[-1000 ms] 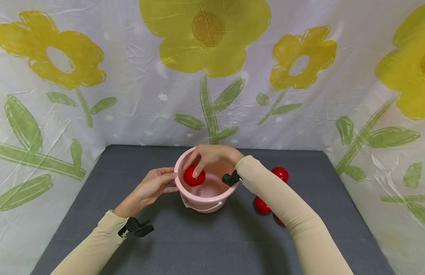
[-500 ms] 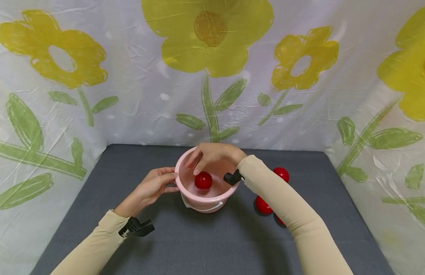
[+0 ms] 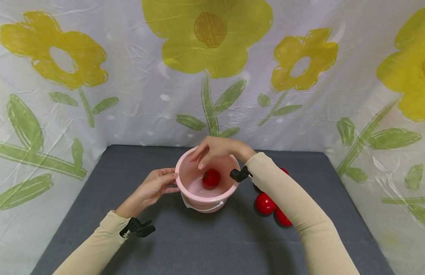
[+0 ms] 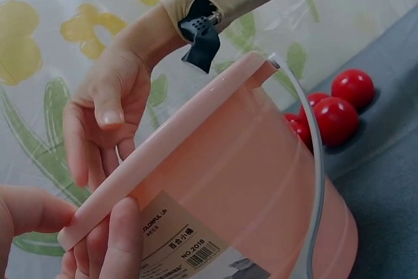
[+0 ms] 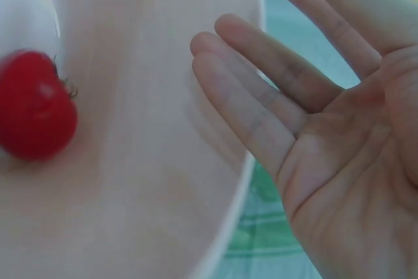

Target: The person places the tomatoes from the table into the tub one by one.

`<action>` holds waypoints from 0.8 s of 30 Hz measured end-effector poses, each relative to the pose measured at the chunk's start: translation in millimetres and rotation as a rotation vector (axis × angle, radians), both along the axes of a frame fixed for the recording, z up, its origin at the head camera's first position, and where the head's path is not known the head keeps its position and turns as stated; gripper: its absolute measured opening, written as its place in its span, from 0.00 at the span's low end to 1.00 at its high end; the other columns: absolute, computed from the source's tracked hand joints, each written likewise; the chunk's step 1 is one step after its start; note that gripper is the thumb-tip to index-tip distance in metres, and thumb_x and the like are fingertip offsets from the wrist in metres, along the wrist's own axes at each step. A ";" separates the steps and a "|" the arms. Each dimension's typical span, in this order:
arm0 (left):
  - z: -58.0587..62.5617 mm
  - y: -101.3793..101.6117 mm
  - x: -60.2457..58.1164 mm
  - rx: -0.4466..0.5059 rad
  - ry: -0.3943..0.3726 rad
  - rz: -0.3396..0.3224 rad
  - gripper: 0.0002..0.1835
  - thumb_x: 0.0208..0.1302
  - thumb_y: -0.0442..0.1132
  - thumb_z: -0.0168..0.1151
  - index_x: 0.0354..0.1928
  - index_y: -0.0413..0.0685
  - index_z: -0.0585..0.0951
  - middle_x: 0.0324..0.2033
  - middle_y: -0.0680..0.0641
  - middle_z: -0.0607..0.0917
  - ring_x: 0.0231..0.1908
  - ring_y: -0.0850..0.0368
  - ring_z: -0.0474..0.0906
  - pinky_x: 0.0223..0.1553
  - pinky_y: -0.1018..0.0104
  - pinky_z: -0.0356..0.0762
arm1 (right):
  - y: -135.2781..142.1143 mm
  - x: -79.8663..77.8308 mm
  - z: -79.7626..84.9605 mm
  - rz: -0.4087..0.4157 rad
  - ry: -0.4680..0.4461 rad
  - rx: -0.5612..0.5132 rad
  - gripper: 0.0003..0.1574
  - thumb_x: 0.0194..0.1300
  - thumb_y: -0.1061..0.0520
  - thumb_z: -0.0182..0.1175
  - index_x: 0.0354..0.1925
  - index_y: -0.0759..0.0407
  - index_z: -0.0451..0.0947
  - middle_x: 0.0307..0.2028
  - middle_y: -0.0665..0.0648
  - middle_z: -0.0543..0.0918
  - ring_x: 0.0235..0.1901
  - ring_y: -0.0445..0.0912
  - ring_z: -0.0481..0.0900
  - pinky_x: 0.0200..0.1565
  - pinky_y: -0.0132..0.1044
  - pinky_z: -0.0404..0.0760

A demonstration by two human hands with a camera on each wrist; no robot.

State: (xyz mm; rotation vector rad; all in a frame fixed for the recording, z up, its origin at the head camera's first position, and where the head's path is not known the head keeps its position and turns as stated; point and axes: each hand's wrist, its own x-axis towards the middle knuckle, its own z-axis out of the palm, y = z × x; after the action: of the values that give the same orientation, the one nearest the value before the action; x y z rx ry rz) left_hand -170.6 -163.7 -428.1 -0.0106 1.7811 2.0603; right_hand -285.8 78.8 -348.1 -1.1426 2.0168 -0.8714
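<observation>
A pink bucket [image 3: 203, 199] with a white handle stands on the dark cloth, its label [image 4: 186, 240] showing in the left wrist view. My left hand [image 3: 156, 186] grips its left rim, thumb above and fingers below. Inside lies one red tomato [image 3: 211, 178], its green stem end showing in the right wrist view. Over the far side of the opening hangs my right hand [image 3: 216, 148], fingers loose and holding nothing; in the right wrist view its palm and relaxed fingers [image 5: 248, 102] are apart from the tomato.
To the right of the bucket, several red tomatoes [image 3: 265, 203] lie together on the dark tablecloth [image 3: 205, 244], partly covered by the right sleeve [image 3: 295, 198]. A flower-printed curtain [image 3: 140, 99] encloses the back and both sides.
The right hand has let go of the tomato, which dropped and rolled right inside the bucket. That hand has then risen slightly up and right. The left hand keeps its grip.
</observation>
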 end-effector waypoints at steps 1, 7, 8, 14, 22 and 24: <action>-0.2 0.0 0.1 0.005 -0.002 0.002 0.21 0.72 0.35 0.54 0.60 0.27 0.66 0.32 0.54 0.80 0.31 0.65 0.79 0.36 0.71 0.87 | 2.7 -0.2 2.5 -0.007 -0.003 -0.005 0.27 0.60 0.59 0.70 0.58 0.59 0.80 0.55 0.62 0.84 0.57 0.56 0.82 0.57 0.35 0.82; -2.0 -0.3 0.3 0.024 -0.008 0.007 0.23 0.72 0.35 0.54 0.62 0.25 0.65 0.30 0.55 0.81 0.30 0.65 0.79 0.36 0.70 0.87 | 28.2 -2.2 19.1 -0.079 0.017 -0.026 0.26 0.61 0.60 0.69 0.58 0.62 0.80 0.57 0.66 0.83 0.58 0.59 0.81 0.56 0.37 0.83; -2.2 -0.4 0.5 0.024 -0.008 0.007 0.24 0.72 0.35 0.54 0.62 0.25 0.64 0.30 0.55 0.81 0.30 0.65 0.80 0.36 0.71 0.87 | 34.0 -2.3 21.8 -0.099 0.028 -0.023 0.26 0.61 0.60 0.69 0.58 0.61 0.80 0.57 0.66 0.83 0.58 0.58 0.81 0.56 0.37 0.84; -2.6 0.3 1.4 0.028 0.000 0.011 0.19 0.72 0.36 0.56 0.58 0.29 0.70 0.29 0.55 0.82 0.30 0.65 0.80 0.37 0.71 0.87 | 75.4 0.3 34.9 -0.218 0.040 -0.017 0.27 0.60 0.61 0.69 0.58 0.60 0.80 0.57 0.64 0.83 0.57 0.57 0.82 0.54 0.39 0.85; -3.0 -0.4 2.4 0.056 -0.007 0.017 0.09 0.72 0.35 0.57 0.49 0.39 0.75 0.29 0.54 0.82 0.30 0.65 0.81 0.36 0.72 0.87 | 137.6 1.1 29.5 -0.350 0.052 -0.006 0.30 0.59 0.58 0.71 0.60 0.62 0.78 0.60 0.64 0.81 0.55 0.52 0.84 0.51 0.36 0.85; -3.2 -0.3 2.6 0.060 -0.006 0.016 0.08 0.72 0.35 0.56 0.49 0.40 0.75 0.29 0.54 0.82 0.30 0.65 0.81 0.36 0.72 0.87 | 152.1 1.2 23.6 -0.385 0.050 0.005 0.30 0.59 0.58 0.71 0.60 0.62 0.78 0.59 0.65 0.81 0.53 0.47 0.85 0.50 0.34 0.85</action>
State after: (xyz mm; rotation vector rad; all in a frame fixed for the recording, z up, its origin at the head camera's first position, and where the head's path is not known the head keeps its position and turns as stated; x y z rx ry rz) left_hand -168.0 -164.0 -431.3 -0.0139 1.7209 2.1219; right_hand -284.6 230.9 -324.5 -0.7892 2.3216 -1.0293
